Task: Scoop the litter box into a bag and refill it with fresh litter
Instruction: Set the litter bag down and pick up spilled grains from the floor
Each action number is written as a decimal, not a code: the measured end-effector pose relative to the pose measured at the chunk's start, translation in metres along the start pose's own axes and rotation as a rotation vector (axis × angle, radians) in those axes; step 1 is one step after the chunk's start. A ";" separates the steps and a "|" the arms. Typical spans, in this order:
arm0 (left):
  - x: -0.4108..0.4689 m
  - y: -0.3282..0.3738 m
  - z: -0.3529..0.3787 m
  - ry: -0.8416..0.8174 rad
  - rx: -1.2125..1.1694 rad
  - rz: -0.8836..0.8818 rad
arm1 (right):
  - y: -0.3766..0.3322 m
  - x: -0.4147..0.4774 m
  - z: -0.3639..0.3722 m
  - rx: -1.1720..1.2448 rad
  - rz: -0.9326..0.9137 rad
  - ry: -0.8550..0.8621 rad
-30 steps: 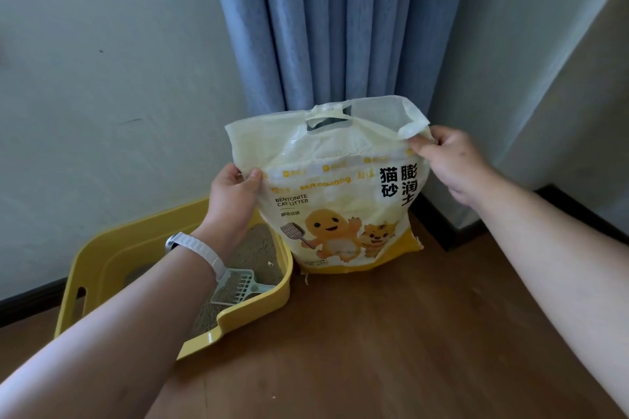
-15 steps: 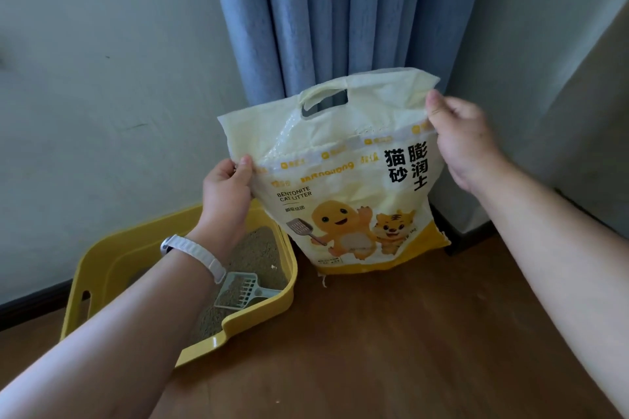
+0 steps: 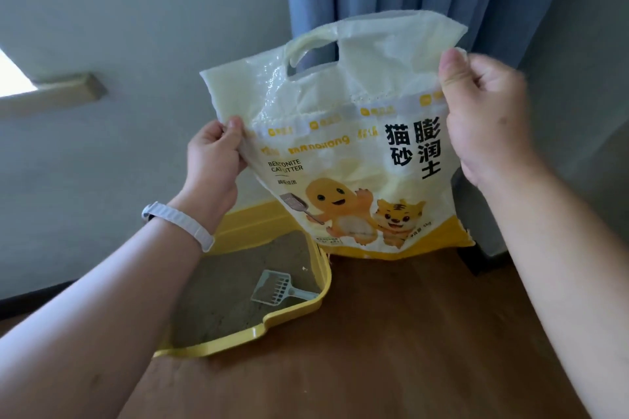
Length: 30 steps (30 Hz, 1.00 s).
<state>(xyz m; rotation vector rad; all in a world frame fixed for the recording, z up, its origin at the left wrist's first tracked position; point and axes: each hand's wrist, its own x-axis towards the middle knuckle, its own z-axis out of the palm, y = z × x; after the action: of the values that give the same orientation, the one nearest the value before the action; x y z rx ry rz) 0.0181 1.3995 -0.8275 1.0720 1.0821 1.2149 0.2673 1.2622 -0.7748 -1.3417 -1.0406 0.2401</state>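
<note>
Litter bag was pinched at both side edges by left hand and right hand. I saw its base and the left forearm hid parts of the litter box.

- The pale yellow printed plastic litter bag is hiding the one-o'clock corner of the yellow plastic litter box.
- The left forearm is covering the box's nine-o'clock side.
- The fingers of the left hand are hiding behind the bag.
- Small print at the bag's six o'clock is blurring beyond reading.
</note>
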 end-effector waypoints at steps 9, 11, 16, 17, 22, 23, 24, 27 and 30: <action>-0.024 0.113 -0.062 0.117 0.048 -0.191 | -0.097 0.032 0.049 -0.063 0.248 -0.164; -0.029 0.148 -0.079 0.138 0.068 -0.211 | -0.122 0.041 0.060 -0.071 0.299 -0.218; -0.051 0.217 -0.130 0.232 0.089 -0.272 | -0.177 0.046 0.097 -0.069 0.381 -0.332; -0.057 0.227 -0.142 0.260 0.084 -0.284 | -0.187 0.044 0.107 -0.068 0.398 -0.352; -0.085 0.266 -0.216 0.411 0.099 -0.322 | -0.231 0.026 0.165 -0.087 0.425 -0.530; -0.088 0.273 -0.233 0.437 0.098 -0.327 | -0.240 0.022 0.179 -0.104 0.421 -0.556; -0.090 0.278 -0.250 0.458 0.096 -0.329 | -0.247 0.017 0.194 -0.116 0.419 -0.576; -0.096 0.292 -0.301 0.510 0.073 -0.325 | -0.268 -0.006 0.246 -0.103 0.429 -0.639; -0.102 0.299 -0.358 0.561 0.076 -0.350 | -0.289 -0.037 0.298 -0.062 0.503 -0.741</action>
<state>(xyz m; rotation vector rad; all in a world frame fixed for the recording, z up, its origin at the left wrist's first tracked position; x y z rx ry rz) -0.3880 1.3269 -0.5862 0.5626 1.6780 1.2196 -0.0863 1.3586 -0.5768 -1.5979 -1.2944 1.1551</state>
